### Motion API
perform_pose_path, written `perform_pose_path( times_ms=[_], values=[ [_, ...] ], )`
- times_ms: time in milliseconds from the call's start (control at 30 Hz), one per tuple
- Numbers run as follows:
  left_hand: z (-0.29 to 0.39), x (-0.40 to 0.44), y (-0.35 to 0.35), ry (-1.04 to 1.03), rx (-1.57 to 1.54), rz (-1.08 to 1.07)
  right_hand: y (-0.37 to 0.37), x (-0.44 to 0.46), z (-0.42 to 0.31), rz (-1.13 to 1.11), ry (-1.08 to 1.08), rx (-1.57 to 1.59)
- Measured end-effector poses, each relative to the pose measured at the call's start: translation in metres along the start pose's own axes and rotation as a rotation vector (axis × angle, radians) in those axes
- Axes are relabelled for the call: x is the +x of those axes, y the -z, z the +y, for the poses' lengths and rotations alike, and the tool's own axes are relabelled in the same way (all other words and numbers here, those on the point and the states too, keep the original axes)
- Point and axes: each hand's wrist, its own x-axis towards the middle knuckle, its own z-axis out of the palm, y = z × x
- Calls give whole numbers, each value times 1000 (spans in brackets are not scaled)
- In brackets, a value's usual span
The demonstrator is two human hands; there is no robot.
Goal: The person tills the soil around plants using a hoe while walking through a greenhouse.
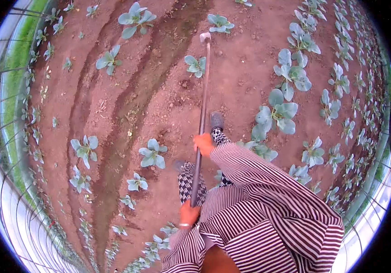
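Observation:
A long-handled hoe [203,91] reaches forward from my body over the soil. Its pale metal head [205,37] is at the far end, near two cabbage-like seedlings. Partway up the shaft, my right hand [203,144] is wrapped around the wood. Close to my waist, my left hand [188,214], with a light band at the wrist, grips the handle's near end. One blue-green seedling [195,66] grows just left of the shaft, below the head. Whether the blade touches the ground I cannot tell.
Reddish-brown soil carries rows of leafy plants, with a dense row [291,75] on the right and scattered plants [152,153] on the left. A darker furrow [129,104] runs along the left. My shoe [217,120] stands beside the shaft. Curved greenhouse walls line both sides.

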Motion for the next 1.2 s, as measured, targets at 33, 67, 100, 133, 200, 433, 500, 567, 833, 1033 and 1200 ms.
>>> perform_pose_path(
  times_ms=[33, 67, 100, 133, 200, 433, 500, 567, 833, 1033, 1200],
  values=[
    [-9, -16, 5, -1, 34, -2, -2, -24, 12, -33, -10, 114],
    [-21, -32, 11, -4, 65, 1, -6, -51, 21, -8, -83, 89],
    [-34, -43, 12, -17, 95, 11, -13, -70, 27, 11, -143, 66],
    [-44, -53, 13, -48, 97, 63, -17, -80, 31, 35, -207, 48],
    [-45, -68, 18, 102, 22, 100, -17, -77, 41, -50, -200, 90],
    [-1, -4, 4, -64, 10, 142, -7, -23, -31, -260, 69, 163],
    [21, 15, 3, -94, -58, 137, -12, -11, -60, -150, 73, 34],
    [30, 25, 2, -151, -75, 156, -7, 11, -64, -185, 37, 41],
    [-45, -18, 13, -174, -11, 4, 18, -16, 46, -448, 143, -204],
    [-7, -14, 36, 18, 5, 75, -36, -49, -21, -117, 5, 99],
    [85, 64, 24, -176, 55, 254, -50, -19, -185, -152, 244, 135]
  ],
)
